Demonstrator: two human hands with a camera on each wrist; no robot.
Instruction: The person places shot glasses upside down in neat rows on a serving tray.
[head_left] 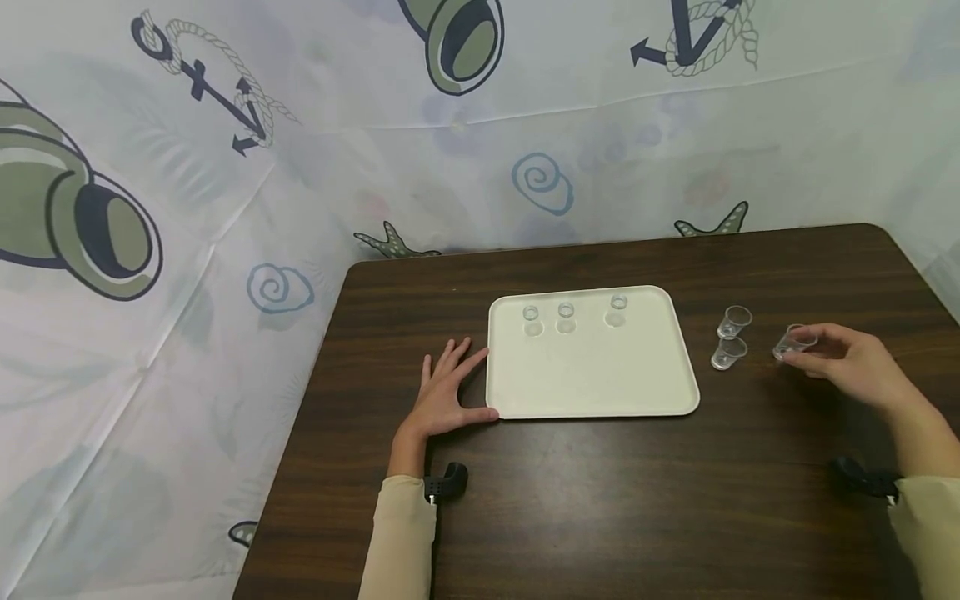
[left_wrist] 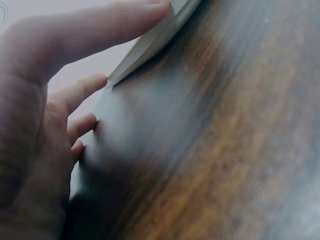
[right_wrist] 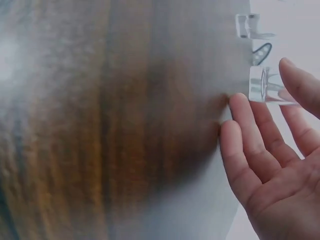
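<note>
My left hand (head_left: 441, 404) rests at the left side of the cream tray (head_left: 592, 392), fingers spread, with the thumb and index fingertip against its rim. The left wrist view shows that hand (left_wrist: 35, 105) with its thumb on the tray's edge (left_wrist: 150, 47). On the right, my other hand (head_left: 862, 362) holds a small clear cup (head_left: 789, 343) between thumb and fingers, low at the table. In the right wrist view the cup (right_wrist: 257, 84) lies between the thumb and fingers of that hand (right_wrist: 280, 170). Three small clear cups (head_left: 531, 313) (head_left: 566, 310) (head_left: 618, 302) stand along the tray's far side.
Two more clear cups (head_left: 735, 321) (head_left: 728, 353) are close together on the dark wooden table (head_left: 585, 500), between the tray and my right hand. Behind the table hangs a pale cloth (head_left: 450, 167) with sea patterns.
</note>
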